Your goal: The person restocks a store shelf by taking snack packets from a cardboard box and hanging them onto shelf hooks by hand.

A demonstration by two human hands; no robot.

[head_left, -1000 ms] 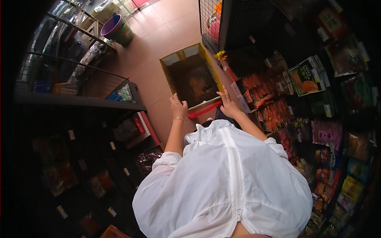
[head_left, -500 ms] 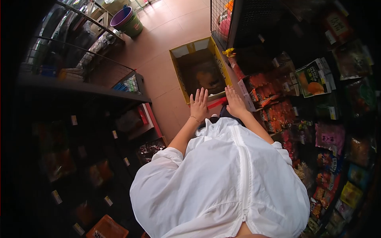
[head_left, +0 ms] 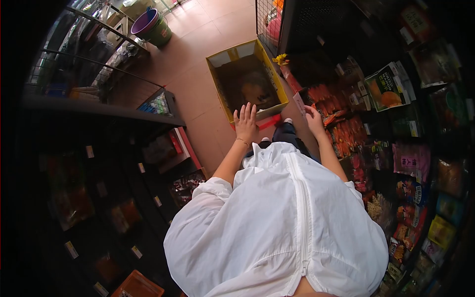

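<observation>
A yellow-edged cardboard box (head_left: pixel 282 90) stands open on the tiled floor, with a brown, mottled bottom. My left hand (head_left: pixel 245 123) is over its near edge, palm down with fingers spread, and holds nothing. To the right of the box, my right hand (head_left: pixel 313 120) pinches the end of a small pale card (head_left: pixel 300 104) beside the shelf of red and orange snack packets (head_left: pixel 346 137). A red strip (head_left: pixel 269 121) lies along the near side of the box.
Shelves of packaged food, with a dried mango bag (head_left: pixel 387 89), line the right. A dark shelf (head_left: pixel 104 110) is on the left. A purple and green bucket (head_left: pixel 157 33) stands at the back left. An orange tray (head_left: pixel 137 285) is at the bottom left.
My right hand has left the box's near right corner, moved right and closed on the pale card. My left hand moved from the box's left corner to its near edge, its fingers now spread.
</observation>
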